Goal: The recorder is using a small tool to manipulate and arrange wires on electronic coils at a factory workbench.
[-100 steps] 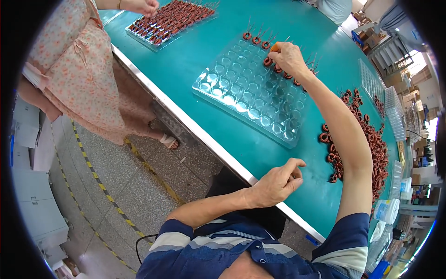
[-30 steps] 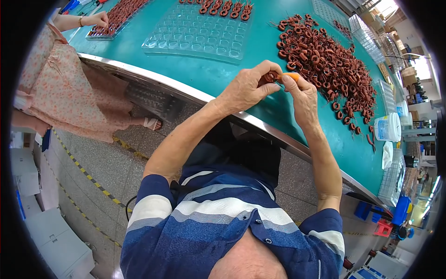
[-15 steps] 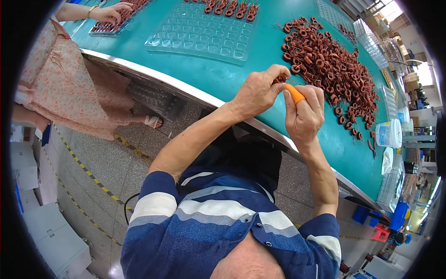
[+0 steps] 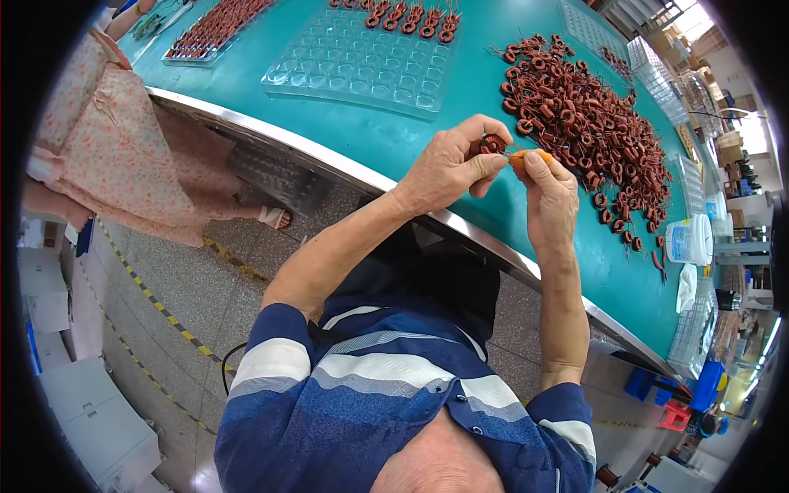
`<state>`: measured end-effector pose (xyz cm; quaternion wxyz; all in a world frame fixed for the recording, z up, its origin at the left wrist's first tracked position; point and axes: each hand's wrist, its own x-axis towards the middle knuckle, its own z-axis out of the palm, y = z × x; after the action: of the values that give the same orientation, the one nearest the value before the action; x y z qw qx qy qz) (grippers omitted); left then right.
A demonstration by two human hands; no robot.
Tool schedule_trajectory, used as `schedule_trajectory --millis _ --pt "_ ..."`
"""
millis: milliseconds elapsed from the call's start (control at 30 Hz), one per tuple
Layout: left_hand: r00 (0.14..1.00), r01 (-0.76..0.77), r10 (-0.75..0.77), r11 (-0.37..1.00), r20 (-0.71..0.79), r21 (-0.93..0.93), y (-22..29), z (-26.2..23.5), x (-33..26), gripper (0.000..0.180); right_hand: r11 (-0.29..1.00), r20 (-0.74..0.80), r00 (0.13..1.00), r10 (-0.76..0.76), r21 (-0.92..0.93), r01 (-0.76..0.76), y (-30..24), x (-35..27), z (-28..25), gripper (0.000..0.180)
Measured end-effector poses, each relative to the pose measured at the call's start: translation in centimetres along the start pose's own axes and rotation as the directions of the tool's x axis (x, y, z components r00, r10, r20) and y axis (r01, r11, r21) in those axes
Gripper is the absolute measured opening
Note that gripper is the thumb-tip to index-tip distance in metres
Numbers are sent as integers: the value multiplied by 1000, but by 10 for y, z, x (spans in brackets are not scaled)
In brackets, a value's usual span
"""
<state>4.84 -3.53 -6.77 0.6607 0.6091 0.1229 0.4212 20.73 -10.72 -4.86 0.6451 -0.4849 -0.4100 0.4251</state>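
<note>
Above the table [image 4: 345, 125], we hold one coil [image 4: 492, 143] pinched in the left hand [image 4: 448, 170], its leads [image 4: 508, 153] pinched in the right hand [image 4: 552, 193]: apparently lead-straightening, the next move calling for steady grip.

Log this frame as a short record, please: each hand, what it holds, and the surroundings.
Left hand: pinches a reddish-brown ring coil between thumb and fingers
Right hand: orange finger cover on; fingertips at the coil's wire leads
Clear tray: round pockets, coils in its far rows
Right of tray: loose coil pile
Upper left: second tray holding coils, beside a co-worker in floral clothing
Right side: white tub
Surface: green tabletop
</note>
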Motion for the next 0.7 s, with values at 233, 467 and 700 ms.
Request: schedule_trajectory --millis 233,467,700 --pt "988 66 -89 983 128 172 7 -10 6 19 984 -27 999 -33 -178 28 3 -1 -5 25" --pt "986 97 -109 990 127 98 9 -7 -1 21 607 82 876 -474 -690 393 -24 -8 17 15" --pt "989 105 -118 984 87 142 11 -6 -5 20 428 213 774 -596 -732 530 -23 -13 32 11"
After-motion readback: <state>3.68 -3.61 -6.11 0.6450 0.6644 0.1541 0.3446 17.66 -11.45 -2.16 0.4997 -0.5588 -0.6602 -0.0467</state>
